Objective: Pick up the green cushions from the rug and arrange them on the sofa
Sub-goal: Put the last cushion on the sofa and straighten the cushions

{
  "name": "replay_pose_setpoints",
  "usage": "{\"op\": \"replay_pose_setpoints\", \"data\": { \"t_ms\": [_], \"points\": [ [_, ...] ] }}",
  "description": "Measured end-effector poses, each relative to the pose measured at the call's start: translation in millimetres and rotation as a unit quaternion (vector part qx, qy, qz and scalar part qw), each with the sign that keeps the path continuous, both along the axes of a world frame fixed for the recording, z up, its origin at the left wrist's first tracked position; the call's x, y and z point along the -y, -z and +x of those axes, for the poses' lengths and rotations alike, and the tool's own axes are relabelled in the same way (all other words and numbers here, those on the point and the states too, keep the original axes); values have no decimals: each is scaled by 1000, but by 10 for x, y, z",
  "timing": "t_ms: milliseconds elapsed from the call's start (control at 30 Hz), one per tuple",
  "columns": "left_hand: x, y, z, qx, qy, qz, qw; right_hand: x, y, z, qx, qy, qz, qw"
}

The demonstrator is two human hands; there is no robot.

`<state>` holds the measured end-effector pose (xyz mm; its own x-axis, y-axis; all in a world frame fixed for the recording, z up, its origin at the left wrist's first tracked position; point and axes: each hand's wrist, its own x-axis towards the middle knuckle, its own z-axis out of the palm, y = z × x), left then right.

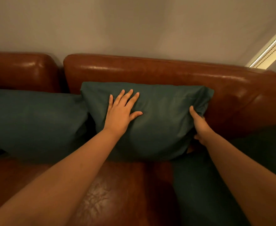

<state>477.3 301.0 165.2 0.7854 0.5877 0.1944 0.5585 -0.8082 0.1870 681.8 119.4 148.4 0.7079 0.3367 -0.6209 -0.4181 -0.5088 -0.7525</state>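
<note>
A dark green cushion (pixel 163 111) stands upright against the backrest of the brown leather sofa (pixel 150 70). My left hand (pixel 121 111) lies flat on its front, fingers spread. My right hand (pixel 199 124) grips the cushion's right edge, thumb in front and fingers hidden behind. A second green cushion (pixel 33 121) leans against the backrest to the left, touching the first. A third green cushion (pixel 204 190) lies on the seat at the lower right, partly under my right forearm.
A plain wall (pixel 134 26) rises behind the sofa. A light window blind with bead cords (pixel 270 48) shows at the upper right. The sofa seat (pixel 114 193) is bare leather between my arms.
</note>
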Motion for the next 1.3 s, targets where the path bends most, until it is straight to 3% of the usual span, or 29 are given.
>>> {"op": "replay_pose_setpoints", "data": {
  "t_ms": [67, 167, 267, 333, 533, 733, 867, 1033, 1133, 1300],
  "points": [
    [-68, 16, 20, -5, -23, 2, 1000, -46, -111, 5, 275, 26, -34, 960],
    [-121, 38, -104, 2, -105, 41, 994, -168, -302, -236, 573, -35, -24, 818],
    [-143, 71, -257, 20, -149, 44, 988, -320, -246, -475, 672, -271, -51, 687],
    [-122, 95, -279, 25, -148, 38, 988, -343, -148, -489, 661, -386, -92, 637],
    [-71, 115, -10, 56, -157, 25, 986, -409, -46, -155, 648, -404, -159, 625],
    [-53, 180, 20, 33, -160, -4, 987, -488, -74, -160, 603, -434, -193, 640],
    [-135, 37, -171, 23, -106, -40, 993, -415, -275, -184, 607, -441, -185, 635],
    [-454, -43, -686, -131, 48, 13, 990, -254, -515, 66, 580, -498, -252, 593],
    [-520, 31, -701, -160, 48, 10, 986, -162, -525, 175, 545, -521, -297, 587],
    [-380, 177, -422, -134, -1, 22, 991, -222, -503, 312, 540, -515, -309, 590]
  ]
}}
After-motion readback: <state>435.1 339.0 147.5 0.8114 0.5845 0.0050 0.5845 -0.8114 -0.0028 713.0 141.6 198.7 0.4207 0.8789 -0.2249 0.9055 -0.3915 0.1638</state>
